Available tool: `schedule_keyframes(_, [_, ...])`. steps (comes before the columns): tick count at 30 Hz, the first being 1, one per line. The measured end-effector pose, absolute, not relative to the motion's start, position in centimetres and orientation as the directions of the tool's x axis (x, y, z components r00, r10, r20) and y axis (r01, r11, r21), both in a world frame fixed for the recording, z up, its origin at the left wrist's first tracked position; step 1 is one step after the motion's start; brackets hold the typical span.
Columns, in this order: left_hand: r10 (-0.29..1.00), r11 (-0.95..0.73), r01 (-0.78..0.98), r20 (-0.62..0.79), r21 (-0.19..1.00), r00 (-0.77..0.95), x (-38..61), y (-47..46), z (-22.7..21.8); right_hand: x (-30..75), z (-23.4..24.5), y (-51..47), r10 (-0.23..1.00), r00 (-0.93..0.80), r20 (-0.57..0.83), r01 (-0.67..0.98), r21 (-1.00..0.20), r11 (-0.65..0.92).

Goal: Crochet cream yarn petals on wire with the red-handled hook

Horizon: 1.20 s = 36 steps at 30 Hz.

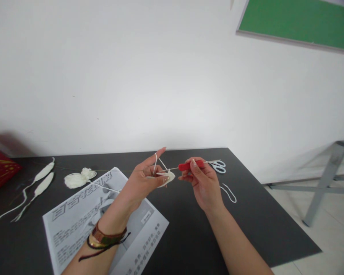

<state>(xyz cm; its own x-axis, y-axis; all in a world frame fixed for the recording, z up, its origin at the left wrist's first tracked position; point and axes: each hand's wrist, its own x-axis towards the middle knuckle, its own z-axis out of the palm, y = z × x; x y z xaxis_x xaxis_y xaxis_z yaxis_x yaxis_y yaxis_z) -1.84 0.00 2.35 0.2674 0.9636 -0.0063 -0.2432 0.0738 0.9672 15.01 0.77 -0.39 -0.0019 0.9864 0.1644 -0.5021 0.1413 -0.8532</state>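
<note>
"Red handle, I see. What is holding it?"

"My right hand (203,179). It grips the red-handled hook (186,166), thumb along the handle, and the metal shaft points left to the white crocheted piece (169,177)."

"Where's that piece, and how is your left hand?"

"Up over the desk (192,236), toward the middle of its back edge. My left hand (143,178) pinches it between thumb and fingers, index finger raised with a strand of yarn (163,162) looped around it. Something thin also runs leftward from that hand; whether wire or thread, I can't tell."

"By the back right corner?"

"Pale-handled scissors (219,167), with a loose white strand (231,195) curling nearer the right edge."

"And the left end?"

"Two slim white pieces (44,184) lie side by side near a red box (0,170) by the back left corner. Right of them sits a yarn bundle (75,180), beside a printed sheet (71,229) that reaches under my left forearm."
</note>
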Motion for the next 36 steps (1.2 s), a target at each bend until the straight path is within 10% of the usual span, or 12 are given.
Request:
schedule_keyframes(12, [0.984, 0.013, -0.141, 0.013, 0.990, 0.179, -1.6, 0.1, 2.1, 14.7, -0.6, 0.7, 0.971, 0.068, 0.231, -0.395, -0.887, 0.238])
schedule_keyframes(16, [0.995, -0.044, -0.073, 0.051, 0.996, 0.091, -1.1, 0.1, 1.6, 14.7, -0.9, -0.1, 0.881, 0.142, 0.452, -0.041, -0.886, 0.461])
schedule_keyframes(20, [0.997, -0.005, -0.249, 0.024, 0.968, 0.073, -0.9, 0.3, 1.2, 14.6, -2.0, -0.4, 0.627, -0.076, 0.776, 0.284, -0.585, 0.759])
schedule_keyframes(24, [0.977, 0.151, -0.451, -0.062, 0.880, 0.206, -1.5, 0.5, 1.2, 14.1, -2.6, 0.2, 0.617, 0.007, 0.787, 0.128, -0.612, 0.780])
schedule_keyframes(27, [0.955, 0.199, -0.455, -0.067, 0.868, 0.290, -2.1, 0.7, 1.2, 13.8, -2.4, 0.8, 0.872, 0.068, 0.485, -0.289, -0.827, 0.482])
schedule_keyframes(30, [0.942, 0.194, -0.406, -0.054, 0.893, 0.331, -2.5, 0.5, 1.4, 14.0, -1.9, 1.1, 0.962, -0.070, 0.264, -0.586, -0.792, 0.174])
schedule_keyframes(36, [0.922, 0.196, -0.318, -0.063, 0.928, 0.383, -2.7, -0.1, 1.9, 14.8, -1.6, 1.3, 0.967, -0.185, 0.177, -0.690, -0.724, 0.001])
